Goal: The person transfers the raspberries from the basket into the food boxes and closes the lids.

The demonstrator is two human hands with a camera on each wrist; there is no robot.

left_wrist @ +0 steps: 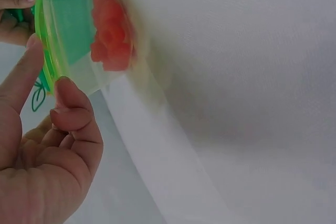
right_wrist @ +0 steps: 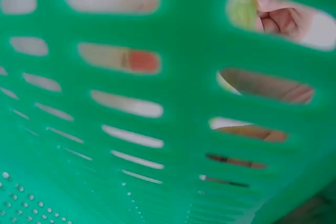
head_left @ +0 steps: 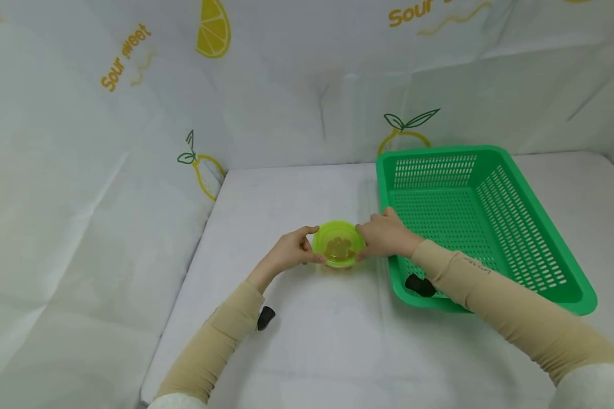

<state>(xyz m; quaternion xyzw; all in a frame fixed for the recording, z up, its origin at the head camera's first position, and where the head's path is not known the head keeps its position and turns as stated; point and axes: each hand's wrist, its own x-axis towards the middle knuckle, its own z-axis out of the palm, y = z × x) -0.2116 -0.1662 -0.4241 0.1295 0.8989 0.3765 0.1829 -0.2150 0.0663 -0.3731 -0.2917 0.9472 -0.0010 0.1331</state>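
A round clear plastic container (left_wrist: 73, 17) with a yellow-green lid (head_left: 339, 241) stands on the white table. Several red pieces (left_wrist: 111, 35) lie at its bottom. My left hand (head_left: 290, 249) holds the left edge of the lid between thumb and index finger, the other fingers curled under. At the opposite edge, my right hand (head_left: 387, 236) grips the lid with thumb and fingers, beside the basket's rim. In the right wrist view the basket's slotted wall covers most of the container; only bits of lid, red and the left hand show through.
A green plastic basket (head_left: 552, 244) with slotted walls stands to the right, under my right forearm. Its near left corner holds the dark wrist device (head_left: 420, 286) in view. Behind the table hangs a white lemon-print sheet (head_left: 297, 102).
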